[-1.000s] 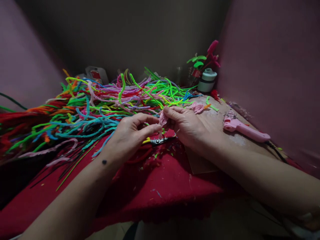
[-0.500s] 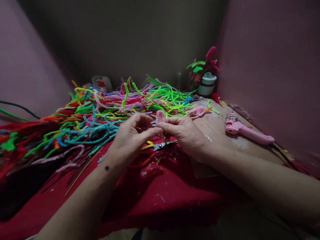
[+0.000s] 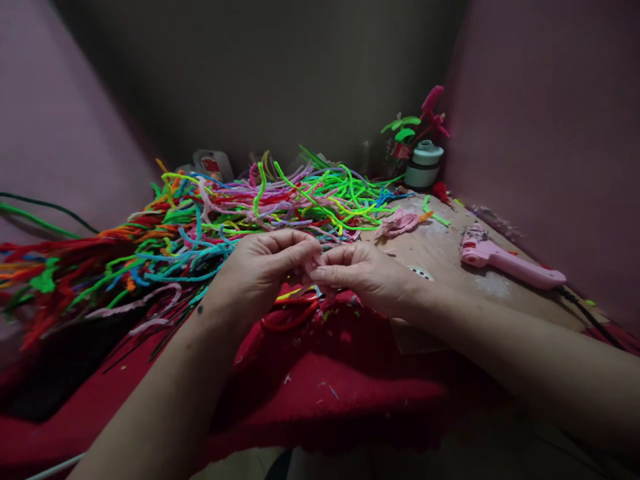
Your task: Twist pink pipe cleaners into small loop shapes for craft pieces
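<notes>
Both hands meet at the middle of the view over a red cloth. My left hand (image 3: 273,263) is closed, thumb and forefinger pinching a small pale pink pipe cleaner piece (image 3: 316,265). From the other side my right hand (image 3: 357,270) also pinches that pink piece between thumb and fingers. Most of the piece is hidden by the fingertips. Under the hands lie scissors (image 3: 293,312) with red and yellow handles, their blades mostly covered.
A big heap of coloured pipe cleaners (image 3: 225,213) spreads behind and left. A brown board (image 3: 435,243) on the right bears a pink glue gun (image 3: 510,263) with a cord and a pink fuzzy shape (image 3: 399,224). Beyond stands a pale jar (image 3: 424,163) beside fuzzy flowers.
The pink piece stood upright above the fingers; now it is mostly covered by them. My left hand has closed in against my right. The whole view has shifted slightly.
</notes>
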A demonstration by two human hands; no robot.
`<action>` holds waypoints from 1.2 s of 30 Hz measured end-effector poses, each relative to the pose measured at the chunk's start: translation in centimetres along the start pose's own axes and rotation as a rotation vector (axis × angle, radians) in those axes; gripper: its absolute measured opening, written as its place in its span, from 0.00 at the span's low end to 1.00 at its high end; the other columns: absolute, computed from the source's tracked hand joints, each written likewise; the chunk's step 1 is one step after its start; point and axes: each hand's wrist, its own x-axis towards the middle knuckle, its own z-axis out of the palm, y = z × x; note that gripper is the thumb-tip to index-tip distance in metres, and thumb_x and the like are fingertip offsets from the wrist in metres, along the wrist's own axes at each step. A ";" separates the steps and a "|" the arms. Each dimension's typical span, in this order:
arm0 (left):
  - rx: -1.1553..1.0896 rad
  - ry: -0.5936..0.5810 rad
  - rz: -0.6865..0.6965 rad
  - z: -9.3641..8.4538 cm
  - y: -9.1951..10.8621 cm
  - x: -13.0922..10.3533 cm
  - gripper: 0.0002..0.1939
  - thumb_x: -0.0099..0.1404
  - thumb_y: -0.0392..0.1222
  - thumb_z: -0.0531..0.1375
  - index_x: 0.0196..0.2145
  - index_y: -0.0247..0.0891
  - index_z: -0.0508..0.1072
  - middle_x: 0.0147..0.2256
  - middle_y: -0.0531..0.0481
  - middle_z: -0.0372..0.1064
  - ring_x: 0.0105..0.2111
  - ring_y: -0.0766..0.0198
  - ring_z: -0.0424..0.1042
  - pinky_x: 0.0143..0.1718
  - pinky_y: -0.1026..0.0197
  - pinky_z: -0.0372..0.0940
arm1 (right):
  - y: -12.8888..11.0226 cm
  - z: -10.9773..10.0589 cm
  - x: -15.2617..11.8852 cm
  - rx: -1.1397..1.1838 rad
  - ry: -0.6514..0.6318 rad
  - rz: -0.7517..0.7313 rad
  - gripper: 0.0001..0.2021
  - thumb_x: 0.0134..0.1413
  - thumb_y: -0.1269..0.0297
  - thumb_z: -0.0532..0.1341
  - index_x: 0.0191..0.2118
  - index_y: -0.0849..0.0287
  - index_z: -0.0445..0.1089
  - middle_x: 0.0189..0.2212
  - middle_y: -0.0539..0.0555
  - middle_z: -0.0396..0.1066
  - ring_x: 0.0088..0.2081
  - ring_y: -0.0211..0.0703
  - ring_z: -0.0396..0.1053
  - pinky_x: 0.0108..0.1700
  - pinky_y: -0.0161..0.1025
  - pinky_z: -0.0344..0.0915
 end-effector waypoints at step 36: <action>0.013 0.093 -0.048 0.1 -0.2 -0.2 0.10 0.51 0.42 0.66 0.30 0.33 0.75 0.27 0.47 0.72 0.23 0.68 0.68 0.22 0.68 0.59 | -0.2 0.3 0.0 -0.019 0.219 0.035 0.13 0.41 0.64 0.63 0.14 0.63 0.62 0.13 0.44 0.56 0.19 0.29 0.49 0.25 0.35 0.44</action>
